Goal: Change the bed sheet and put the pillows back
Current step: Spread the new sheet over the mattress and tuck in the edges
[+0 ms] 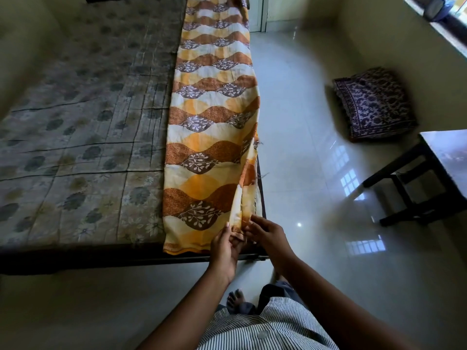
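A folded orange, brown and white patterned bed sheet (209,117) lies as a long strip along the right side of the bed, over a grey floral mattress (83,117). At the sheet's near right corner, my left hand (225,246) pinches a raised fold of its edge. My right hand (265,233) pinches the same edge just beside it. Both hands are at the foot of the bed, above the dark bed frame (75,258).
Dark purple patterned pillows (374,104) are stacked on the glossy tiled floor (303,147) by the right wall. A dark wooden table (429,173) stands at the right. My bare feet are on the floor below the bed's foot. A doorway is at the far end.
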